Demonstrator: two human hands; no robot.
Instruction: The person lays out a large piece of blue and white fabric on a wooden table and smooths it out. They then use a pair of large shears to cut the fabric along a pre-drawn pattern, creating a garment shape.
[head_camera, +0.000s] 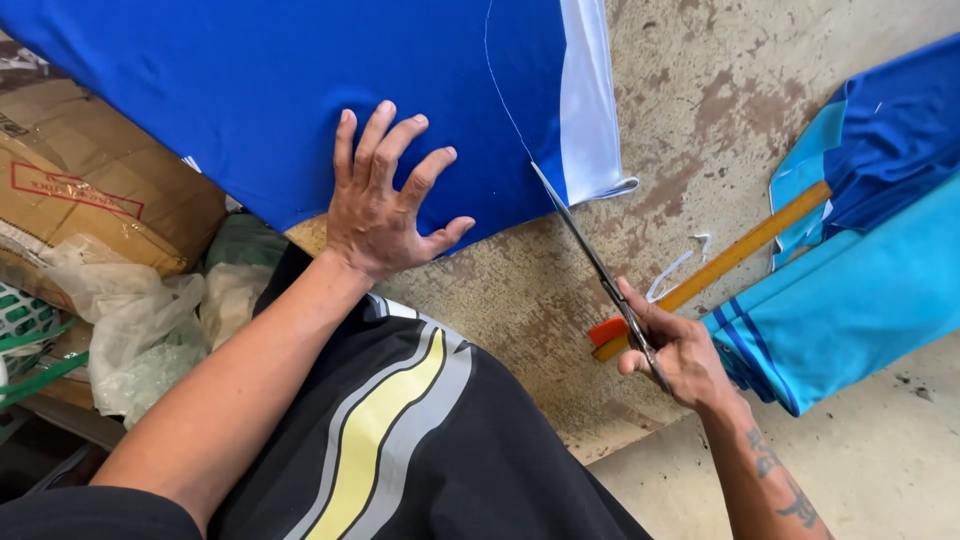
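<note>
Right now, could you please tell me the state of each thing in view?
Blue fabric: spread flat, cut begun at its edge along a chalk line.
Left hand: open, pressed flat on the blue fabric.
Right hand: closed on the scissors.
Scissors: blades at the fabric's edge.
Wooden ruler: lying on the table.

Left hand flat on blue fabric, scissors at edge

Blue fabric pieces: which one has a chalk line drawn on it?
The big royal-blue cloth under the flat left hand, where the scissors in the right hand meet its edge. The turquoise pieces at right show none.
</note>
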